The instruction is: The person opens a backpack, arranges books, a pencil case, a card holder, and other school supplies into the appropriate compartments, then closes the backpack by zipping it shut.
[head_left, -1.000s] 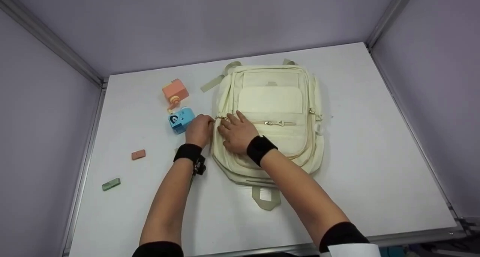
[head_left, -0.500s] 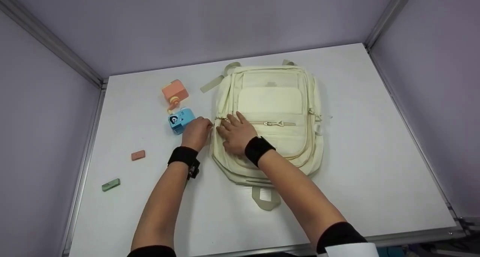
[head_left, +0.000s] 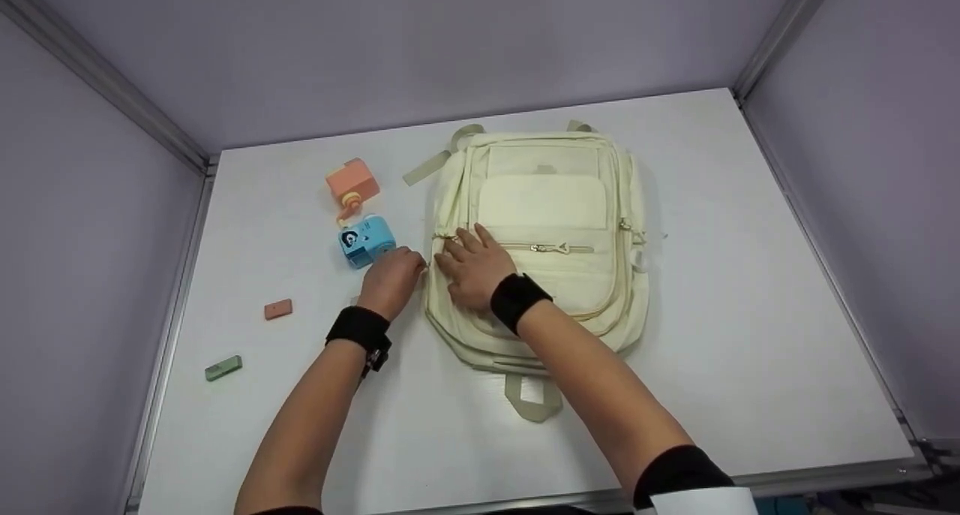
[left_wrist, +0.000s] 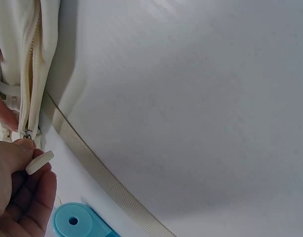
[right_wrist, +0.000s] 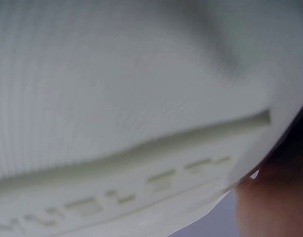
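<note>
A cream backpack [head_left: 544, 200] lies on the white table, its handle loop [head_left: 534, 410] toward me. At its left side my left hand [head_left: 391, 282] pinches a zipper pull [left_wrist: 39, 163] between thumb and fingers; the pale tab sticks out past them in the left wrist view. Behind the slider, the side zipper [left_wrist: 32, 74] shows its teeth parted. My right hand [head_left: 476, 271] rests on the backpack's front with fingers spread, left of the front pocket zipper [head_left: 551, 248]. Only pale fabric with embossed letters [right_wrist: 87, 207] and a blurred bit of hand fill the right wrist view.
Close to my left hand stands a blue box-shaped item [head_left: 366, 239] with a dark printed face. An orange box-shaped item [head_left: 352, 181] is behind it. Farther left lie a pink block [head_left: 278, 309] and a green block [head_left: 223, 368]. A strap [left_wrist: 112, 182] trails across the table.
My left hand has moved a little toward me along the backpack's left side, and its forearm has swung left. The right hand stays on the backpack.
</note>
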### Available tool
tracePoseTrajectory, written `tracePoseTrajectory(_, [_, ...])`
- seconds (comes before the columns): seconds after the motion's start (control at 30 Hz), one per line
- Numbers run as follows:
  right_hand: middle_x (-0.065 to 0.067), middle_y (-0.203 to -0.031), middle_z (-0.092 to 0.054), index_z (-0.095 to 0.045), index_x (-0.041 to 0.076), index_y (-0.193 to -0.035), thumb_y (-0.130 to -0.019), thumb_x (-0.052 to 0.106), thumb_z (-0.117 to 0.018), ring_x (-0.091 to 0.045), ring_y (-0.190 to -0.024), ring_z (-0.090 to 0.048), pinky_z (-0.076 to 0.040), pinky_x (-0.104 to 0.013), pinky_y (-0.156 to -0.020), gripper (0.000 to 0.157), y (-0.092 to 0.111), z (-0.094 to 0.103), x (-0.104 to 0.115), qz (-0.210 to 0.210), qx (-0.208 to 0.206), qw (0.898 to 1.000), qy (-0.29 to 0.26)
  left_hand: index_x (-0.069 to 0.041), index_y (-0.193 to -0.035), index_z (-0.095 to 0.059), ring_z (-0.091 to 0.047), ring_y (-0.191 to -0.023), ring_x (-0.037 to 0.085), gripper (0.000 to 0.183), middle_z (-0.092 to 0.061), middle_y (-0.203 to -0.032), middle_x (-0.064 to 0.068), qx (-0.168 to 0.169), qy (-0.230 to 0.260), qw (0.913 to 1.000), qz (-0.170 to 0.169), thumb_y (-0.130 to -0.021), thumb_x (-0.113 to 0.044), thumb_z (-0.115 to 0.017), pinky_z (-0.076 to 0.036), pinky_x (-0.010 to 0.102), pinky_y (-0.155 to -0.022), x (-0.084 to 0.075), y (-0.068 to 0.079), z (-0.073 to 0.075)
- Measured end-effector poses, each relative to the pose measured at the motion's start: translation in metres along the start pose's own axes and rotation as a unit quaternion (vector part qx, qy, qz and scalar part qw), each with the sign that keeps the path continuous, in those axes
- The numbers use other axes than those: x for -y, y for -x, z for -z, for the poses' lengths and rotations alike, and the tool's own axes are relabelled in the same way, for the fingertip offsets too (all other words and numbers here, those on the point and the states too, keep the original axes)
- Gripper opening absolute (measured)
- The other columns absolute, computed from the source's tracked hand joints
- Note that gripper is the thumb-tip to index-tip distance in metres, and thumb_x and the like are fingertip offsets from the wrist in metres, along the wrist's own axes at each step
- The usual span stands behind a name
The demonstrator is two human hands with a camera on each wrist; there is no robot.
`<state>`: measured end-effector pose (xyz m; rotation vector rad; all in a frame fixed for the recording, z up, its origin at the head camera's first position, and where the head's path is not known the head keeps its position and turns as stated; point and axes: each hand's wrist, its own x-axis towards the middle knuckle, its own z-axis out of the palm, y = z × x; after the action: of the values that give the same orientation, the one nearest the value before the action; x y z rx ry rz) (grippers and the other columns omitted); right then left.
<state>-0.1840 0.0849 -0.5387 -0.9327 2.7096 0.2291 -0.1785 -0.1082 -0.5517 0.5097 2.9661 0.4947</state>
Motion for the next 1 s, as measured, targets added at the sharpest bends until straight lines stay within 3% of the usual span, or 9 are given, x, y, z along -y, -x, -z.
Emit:
tracePoseTrajectory(0.23, [-0.001,-0.169,-0.021,-0.028,0.028,-0.163,-0.108,0.044,-0.038,-0.028,-0.157,-0.008,0.001,-0.049,-0.124,0.058,-0.001,0.000,0.001,-0.004,0.012,1.000,0.004,-0.001,-0.104,-0.076,-0.068,-0.088,0.030,0.012,-0.071,-0.095,0.013,0.013,-0.024,0.9993,-0.026,-0.099,-0.006,-0.066,-0.056,0.041,-0.077,-0.001,0.010,0.001])
tracePoseTrajectory(0.63, [-0.004,-0.168,-0.024,-0.030,0.025,-0.163,-0.107,0.044,-0.042,-0.030,-0.156,-0.011,-0.001,-0.051,-0.123,0.060,0.002,0.001,0.001,-0.002,-0.008,1.000,-0.003,-0.002,-0.102,-0.072,-0.063,-0.084,0.027,0.010,-0.065,-0.090,0.010,-0.006,0.035,0.9994,0.001,-0.097,-0.010,-0.069,-0.052,0.041,-0.075,-0.001,0.009,-0.007])
tracePoseTrajectory(0.83, [-0.007,-0.169,-0.020,-0.033,0.021,-0.162,-0.107,0.042,-0.044,-0.030,-0.156,-0.010,-0.004,-0.050,-0.124,0.060,0.016,0.007,0.002,0.028,-0.045,0.998,-0.032,-0.005,-0.103,-0.075,-0.062,-0.085,0.026,0.009,-0.065,-0.092,0.009,-0.014,0.045,0.9989,-0.004,-0.096,-0.010,-0.071,-0.051,0.040,-0.076,0.000,0.010,-0.006])
tracePoseTrajectory(1.0, [-0.006,-0.167,-0.026,-0.040,0.015,-0.159,-0.108,0.039,-0.042,-0.028,-0.156,-0.013,-0.008,-0.046,-0.124,0.056,0.031,0.010,0.008,0.076,-0.060,0.995,-0.008,-0.006,-0.101,-0.075,-0.065,-0.087,0.026,0.008,-0.067,-0.094,0.008,-0.023,0.056,0.9982,0.007,-0.098,-0.011,-0.070,-0.053,0.040,-0.078,0.000,0.013,-0.005])
